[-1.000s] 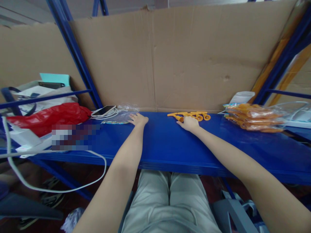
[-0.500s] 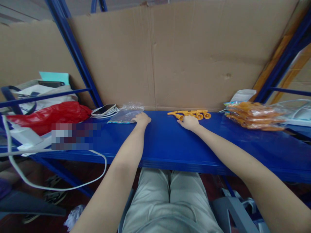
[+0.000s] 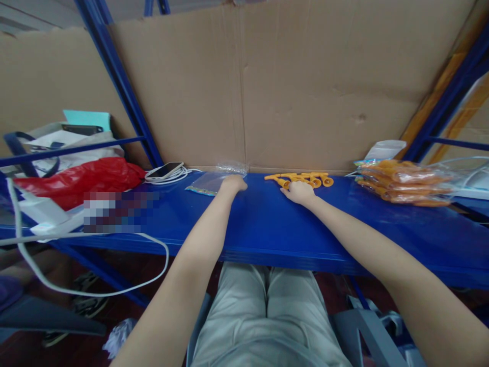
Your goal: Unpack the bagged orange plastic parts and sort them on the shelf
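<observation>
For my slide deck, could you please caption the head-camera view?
Left hand on a clear plastic bag, right hand at orange plastic parts on a blue shelf.

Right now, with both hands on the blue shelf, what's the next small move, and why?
Probably close the right hand on the nearest of the orange pieces and lift it toward the clear bag. It touches the cluster, though a grip isn't clear, and the left hand lies on the bag's edge beside them.
</observation>
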A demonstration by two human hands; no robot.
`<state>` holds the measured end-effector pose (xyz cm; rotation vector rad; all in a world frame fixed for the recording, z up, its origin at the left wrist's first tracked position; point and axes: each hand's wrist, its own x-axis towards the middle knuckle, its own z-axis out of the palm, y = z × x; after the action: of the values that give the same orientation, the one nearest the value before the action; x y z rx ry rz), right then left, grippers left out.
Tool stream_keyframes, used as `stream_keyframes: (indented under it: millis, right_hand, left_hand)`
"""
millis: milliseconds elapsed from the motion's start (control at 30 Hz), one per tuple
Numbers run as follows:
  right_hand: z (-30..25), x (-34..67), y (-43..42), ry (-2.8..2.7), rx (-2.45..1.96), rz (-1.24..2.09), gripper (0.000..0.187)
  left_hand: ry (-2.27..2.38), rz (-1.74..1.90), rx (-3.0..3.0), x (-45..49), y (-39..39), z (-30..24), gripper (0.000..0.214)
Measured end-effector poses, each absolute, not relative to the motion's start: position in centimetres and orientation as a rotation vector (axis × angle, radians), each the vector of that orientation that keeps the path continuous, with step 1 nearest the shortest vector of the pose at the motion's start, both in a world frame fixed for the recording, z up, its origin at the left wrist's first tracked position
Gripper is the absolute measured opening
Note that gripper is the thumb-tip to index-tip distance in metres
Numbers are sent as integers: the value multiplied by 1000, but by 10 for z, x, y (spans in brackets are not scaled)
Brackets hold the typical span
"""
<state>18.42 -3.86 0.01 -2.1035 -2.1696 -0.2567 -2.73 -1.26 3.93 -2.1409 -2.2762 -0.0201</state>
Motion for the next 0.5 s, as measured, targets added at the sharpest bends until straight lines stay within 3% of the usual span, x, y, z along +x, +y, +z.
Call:
stream_keyframes:
  millis: [333, 500]
  right_hand:
    - [-2, 185, -35, -2166, -2096, -249, 51]
    - [0, 184, -35, -2195, -2093, -229, 52]
  left_hand:
    - [-2284, -288, -2033, -15, -25, 39, 46]
    - [-2353, -211, -2050, -13, -18, 27, 54]
